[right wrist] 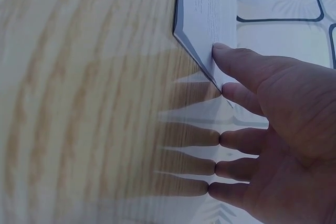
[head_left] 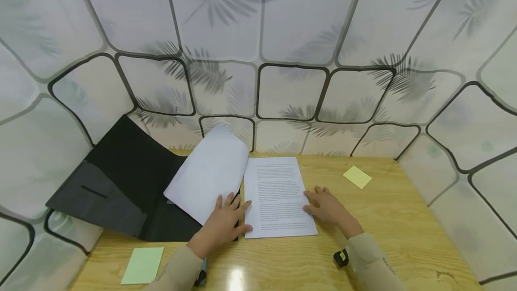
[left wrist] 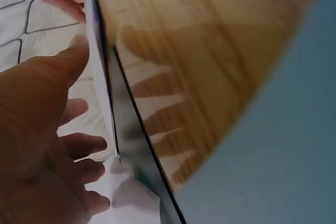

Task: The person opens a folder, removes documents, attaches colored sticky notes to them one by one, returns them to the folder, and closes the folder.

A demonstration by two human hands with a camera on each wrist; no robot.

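A stack of printed sheets (head_left: 278, 196) lies flat in the middle of the table. My left hand (head_left: 226, 219) has its fingers spread over the lower edge of the blank white sheets (head_left: 210, 169), with thumb and index fingertip right at the stack's left edge. At the stack's right edge is my right hand (head_left: 327, 205). In the right wrist view, its thumb (right wrist: 231, 56) touches the top page and the other straight fingers reach down to the tabletop. The blank sheets lie askew on an open black folder (head_left: 133, 178).
A green sticky pad (head_left: 142, 265) lies at the front left of the wooden table (head_left: 404, 228). A yellow sticky note (head_left: 357, 177) sits at the back right. Patterned fabric (head_left: 291, 93) hangs behind and at both sides. The folder's left flap leans up against it.
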